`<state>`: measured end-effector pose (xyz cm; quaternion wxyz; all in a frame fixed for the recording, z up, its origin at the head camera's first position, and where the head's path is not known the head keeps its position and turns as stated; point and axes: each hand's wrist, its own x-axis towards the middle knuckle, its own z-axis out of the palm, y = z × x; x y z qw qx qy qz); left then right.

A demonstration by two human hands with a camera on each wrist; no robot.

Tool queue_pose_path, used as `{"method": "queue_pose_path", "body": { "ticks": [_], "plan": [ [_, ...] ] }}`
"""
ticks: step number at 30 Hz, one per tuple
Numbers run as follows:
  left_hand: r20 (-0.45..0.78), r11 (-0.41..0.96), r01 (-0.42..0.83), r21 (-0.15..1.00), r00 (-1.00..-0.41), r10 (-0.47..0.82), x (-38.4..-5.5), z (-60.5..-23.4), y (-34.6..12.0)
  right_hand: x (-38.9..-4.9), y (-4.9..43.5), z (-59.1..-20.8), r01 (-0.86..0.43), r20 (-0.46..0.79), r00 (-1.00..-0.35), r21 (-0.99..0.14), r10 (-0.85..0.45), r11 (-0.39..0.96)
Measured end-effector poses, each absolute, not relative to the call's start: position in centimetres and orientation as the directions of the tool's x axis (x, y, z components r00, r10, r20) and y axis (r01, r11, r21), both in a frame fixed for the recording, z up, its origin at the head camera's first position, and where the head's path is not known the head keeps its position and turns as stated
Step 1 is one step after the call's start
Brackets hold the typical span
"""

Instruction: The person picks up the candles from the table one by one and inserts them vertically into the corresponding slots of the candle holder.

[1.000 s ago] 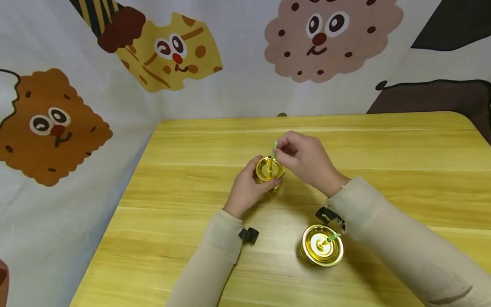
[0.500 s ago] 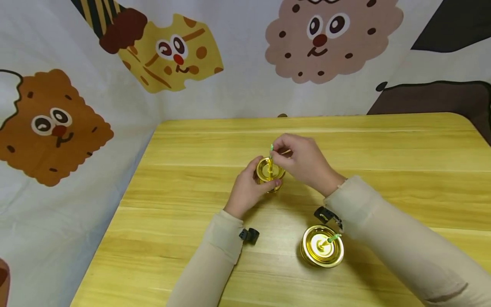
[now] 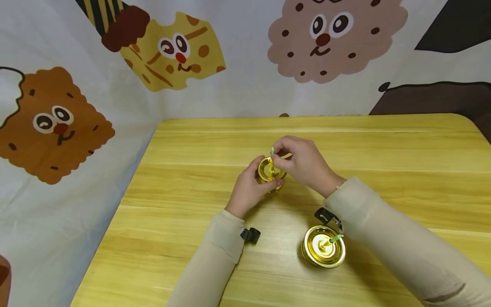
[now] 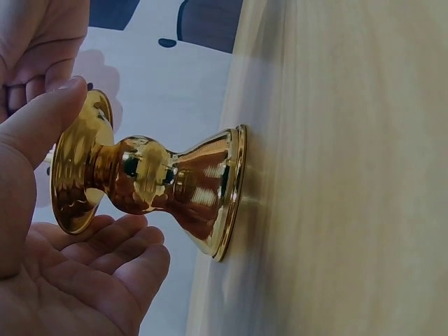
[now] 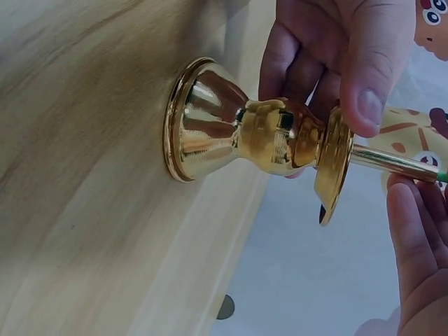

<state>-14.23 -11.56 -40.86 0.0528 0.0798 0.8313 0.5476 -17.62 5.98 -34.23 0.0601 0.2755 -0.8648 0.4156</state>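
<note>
A shiny gold candle holder (image 3: 264, 171) with a thin upright tube in its dish stands on the table; its base meets the wood in both wrist views. My left hand (image 3: 246, 188) holds it at the dish, thumb over the rim and fingers around the far side. At the tube's top, my right hand (image 3: 303, 160) pinches a thin green candle (image 3: 272, 150) between thumb and fingers. In the right wrist view, green (image 5: 442, 177) shows right at the tube's end (image 5: 399, 164); the fingers hide part of it. The left wrist view shows the rounded stem (image 4: 143, 175) and flared base.
A second gold candle holder (image 3: 310, 252) stands nearer, by my right forearm, with a green candle (image 3: 336, 238) leaning from its centre. The wooden table (image 3: 184, 170) ends at a white cloth backdrop (image 3: 245, 94) with cartoon biscuits. Small black cameras (image 3: 250, 235) sit on both wrists.
My right hand has come left and slightly down, bringing the green candle from beside the tube onto its top; less green shows above the fingers. The left hand keeps its hold.
</note>
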Motion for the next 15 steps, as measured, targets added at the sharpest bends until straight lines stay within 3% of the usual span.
{"method": "queue_pose_path", "body": {
  "ticks": [10,15],
  "plan": [
    [0.003,0.381,0.082,0.921,-0.979,0.202,-14.5,-41.5,-11.6,-17.9,6.0,-34.3,-0.513,0.304,-0.848,-0.675,-0.435,0.529],
    [-0.021,0.486,0.068,0.871,-0.984,0.175,-14.6,-40.7,-11.7,-17.6,7.0,-34.0,-0.494,0.267,-0.857,-0.667,-0.440,0.558]
  ]
}}
